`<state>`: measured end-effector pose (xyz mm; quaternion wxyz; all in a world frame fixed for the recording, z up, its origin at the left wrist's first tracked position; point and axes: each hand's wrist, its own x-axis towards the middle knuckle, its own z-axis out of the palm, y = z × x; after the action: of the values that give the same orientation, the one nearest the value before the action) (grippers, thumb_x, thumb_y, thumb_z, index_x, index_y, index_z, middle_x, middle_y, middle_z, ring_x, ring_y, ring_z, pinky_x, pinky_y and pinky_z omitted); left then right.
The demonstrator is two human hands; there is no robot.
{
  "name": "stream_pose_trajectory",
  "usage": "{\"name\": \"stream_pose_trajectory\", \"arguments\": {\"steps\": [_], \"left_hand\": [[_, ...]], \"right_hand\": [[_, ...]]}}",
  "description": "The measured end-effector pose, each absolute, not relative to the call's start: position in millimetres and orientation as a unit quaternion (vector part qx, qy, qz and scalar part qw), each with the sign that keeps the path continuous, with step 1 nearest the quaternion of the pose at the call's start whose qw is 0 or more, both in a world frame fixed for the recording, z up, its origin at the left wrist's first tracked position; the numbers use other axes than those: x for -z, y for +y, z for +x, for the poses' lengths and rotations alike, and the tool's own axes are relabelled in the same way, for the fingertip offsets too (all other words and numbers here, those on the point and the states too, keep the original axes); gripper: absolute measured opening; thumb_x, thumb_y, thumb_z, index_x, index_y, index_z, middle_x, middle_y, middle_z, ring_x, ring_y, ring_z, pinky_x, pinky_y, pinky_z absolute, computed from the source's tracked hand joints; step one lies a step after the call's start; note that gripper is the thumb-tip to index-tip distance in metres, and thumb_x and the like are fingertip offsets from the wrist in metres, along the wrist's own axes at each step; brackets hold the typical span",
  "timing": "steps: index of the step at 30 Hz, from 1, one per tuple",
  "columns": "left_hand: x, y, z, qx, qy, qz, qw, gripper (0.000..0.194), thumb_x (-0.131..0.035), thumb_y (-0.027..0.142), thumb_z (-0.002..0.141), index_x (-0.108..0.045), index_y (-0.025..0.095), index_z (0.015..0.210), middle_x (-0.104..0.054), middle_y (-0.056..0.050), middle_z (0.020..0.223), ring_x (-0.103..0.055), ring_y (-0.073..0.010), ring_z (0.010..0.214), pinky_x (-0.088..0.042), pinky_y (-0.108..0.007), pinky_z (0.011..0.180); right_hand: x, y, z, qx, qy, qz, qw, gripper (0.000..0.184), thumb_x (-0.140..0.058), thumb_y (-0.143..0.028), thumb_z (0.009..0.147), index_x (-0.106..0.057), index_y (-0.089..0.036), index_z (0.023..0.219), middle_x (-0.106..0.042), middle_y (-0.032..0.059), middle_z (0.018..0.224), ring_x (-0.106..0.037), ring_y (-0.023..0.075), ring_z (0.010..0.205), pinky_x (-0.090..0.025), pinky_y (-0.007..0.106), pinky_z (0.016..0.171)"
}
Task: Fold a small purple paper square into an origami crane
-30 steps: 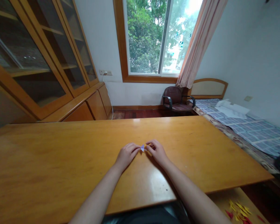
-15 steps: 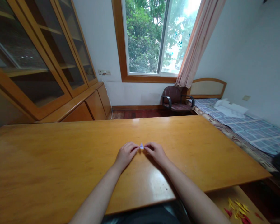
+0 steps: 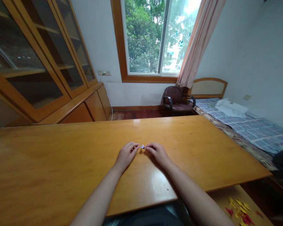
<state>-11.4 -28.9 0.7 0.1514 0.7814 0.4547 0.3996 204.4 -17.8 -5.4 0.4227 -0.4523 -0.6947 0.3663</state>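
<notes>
A tiny pale-purple piece of folded paper [image 3: 142, 147] is held between my two hands, just above the wooden table [image 3: 85, 157]. My left hand [image 3: 128, 154] pinches its left side between thumb and fingers. On the opposite side, my right hand [image 3: 157, 153] grips it in a similar pinch. The paper has a pointed top, and its finer folds are too small to make out. Both forearms reach in from the table's near edge.
Yellow and red folded paper pieces [image 3: 241, 208] lie on a lower surface at the bottom right. Behind the table stands a dark red armchair [image 3: 175, 97]. A bed [image 3: 245, 125] runs along the right, and a glass-door cabinet [image 3: 42, 62] fills the left.
The purple paper looks lower and flatter, its point less tall than before. My left hand has shifted slightly left. Both hands keep their pinch, and the camera view has moved slightly.
</notes>
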Motion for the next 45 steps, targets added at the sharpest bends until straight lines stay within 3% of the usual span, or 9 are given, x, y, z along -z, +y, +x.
{"name": "stream_pose_trajectory", "arguments": {"steps": [5, 23, 30, 45], "left_hand": [[2, -28, -13, -0.435, 0.456, 0.762, 0.151, 0.020, -0.049, 0.030, 0.097, -0.063, 0.021, 0.109, -0.064, -0.006, 0.100, -0.063, -0.0166, 0.087, -0.054, -0.028, 0.075], [-4, -28, -14, -0.423, 0.440, 0.773, 0.171, 0.023, -0.047, 0.031, 0.098, -0.066, 0.020, 0.096, -0.067, -0.005, 0.094, -0.063, -0.0179, 0.091, -0.051, -0.030, 0.082], [-5, -28, -13, -0.407, 0.439, 0.781, 0.178, 0.027, -0.044, 0.033, 0.099, -0.067, 0.019, 0.091, -0.067, -0.006, 0.089, -0.063, -0.0181, 0.088, -0.050, -0.030, 0.081], [-4, -26, -14, -0.386, 0.435, 0.792, 0.184, 0.028, -0.045, 0.033, 0.099, -0.067, 0.020, 0.089, -0.067, -0.005, 0.089, -0.064, -0.0186, 0.087, -0.050, -0.030, 0.081]], "right_hand": [[6, -17, 208, -0.421, -0.642, -0.458, 0.449, 0.025, -0.062, -0.041, 0.085, -0.074, -0.019, 0.086, -0.075, 0.0046, 0.082, -0.067, 0.0188, 0.072, -0.052, 0.030, 0.071], [-2, -8, 246, -0.437, -0.531, -0.495, 0.532, 0.030, -0.066, -0.045, 0.075, -0.072, -0.016, 0.078, -0.071, 0.0049, 0.077, -0.059, 0.0156, 0.065, -0.048, 0.026, 0.064], [-4, -9, 246, -0.428, -0.530, -0.507, 0.527, 0.033, -0.066, -0.049, 0.075, -0.072, -0.016, 0.076, -0.071, 0.0052, 0.076, -0.058, 0.0155, 0.063, -0.043, 0.025, 0.056], [-2, -5, 262, -0.389, -0.525, -0.522, 0.548, 0.037, -0.064, -0.053, 0.079, -0.068, -0.016, 0.073, -0.066, 0.0029, 0.068, -0.052, 0.0140, 0.057, -0.040, 0.025, 0.055]]}}
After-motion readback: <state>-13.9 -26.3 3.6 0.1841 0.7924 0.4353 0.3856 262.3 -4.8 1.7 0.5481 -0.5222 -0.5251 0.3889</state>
